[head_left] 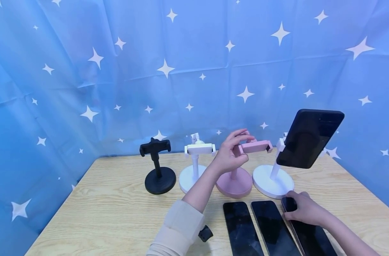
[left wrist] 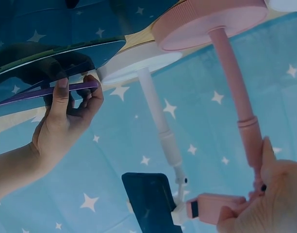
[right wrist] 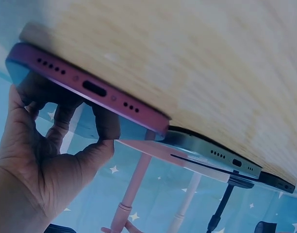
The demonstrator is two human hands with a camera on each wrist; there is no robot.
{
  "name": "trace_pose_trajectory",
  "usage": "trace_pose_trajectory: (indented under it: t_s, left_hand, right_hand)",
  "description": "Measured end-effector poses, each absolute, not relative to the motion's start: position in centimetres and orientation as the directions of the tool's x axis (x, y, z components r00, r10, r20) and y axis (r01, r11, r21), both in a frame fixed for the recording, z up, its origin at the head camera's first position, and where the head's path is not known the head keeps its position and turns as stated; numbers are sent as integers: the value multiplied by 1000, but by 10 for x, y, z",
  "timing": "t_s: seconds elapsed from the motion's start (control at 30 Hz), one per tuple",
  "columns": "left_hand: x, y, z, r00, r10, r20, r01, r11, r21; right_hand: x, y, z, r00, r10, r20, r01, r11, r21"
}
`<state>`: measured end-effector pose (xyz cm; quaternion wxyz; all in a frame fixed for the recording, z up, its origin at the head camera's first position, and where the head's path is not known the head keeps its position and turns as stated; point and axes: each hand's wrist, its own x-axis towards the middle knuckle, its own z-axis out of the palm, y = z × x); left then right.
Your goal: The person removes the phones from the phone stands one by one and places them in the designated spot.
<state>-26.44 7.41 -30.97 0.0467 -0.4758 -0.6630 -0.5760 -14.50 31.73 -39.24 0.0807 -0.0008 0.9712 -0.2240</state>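
Note:
My left hand [head_left: 230,153] grips the pink phone stand [head_left: 234,186] at its holder, the fingers behind and the thumb in front. In the left wrist view the thumb and fingers wrap the joint between the pole and the pink clamp [left wrist: 221,208]. My right hand [head_left: 304,209] holds the upper end of the rightmost flat phone [head_left: 312,236] by its two long edges. In the right wrist view this phone's purple-pink bottom edge [right wrist: 92,90] shows, with the fingers spread over its dark screen. That phone lies at or just above the wooden table.
Two more dark phones [head_left: 243,227] [head_left: 274,225] lie left of it. At the right, a white stand [head_left: 273,183] carries a tilted black phone [head_left: 309,138]. Another white stand [head_left: 199,149] and a black stand [head_left: 160,180] stand left. A small black piece [head_left: 205,233] is near the left sleeve.

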Motion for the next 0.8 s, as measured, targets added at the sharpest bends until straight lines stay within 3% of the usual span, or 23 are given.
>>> trace_pose_trajectory:
  t_s: [0.4,0.8]
  left_hand:
    - [-263,74,-311,-557,573,601,657,-139,741]
    - [-239,62,-288,-566,585,582,637,-138,758]
  right_hand:
    - [-145,317,-389,-981,-40,-188,48,896,-441]
    - [-147,315,-391,-984,-35,-177,46,899,-435]
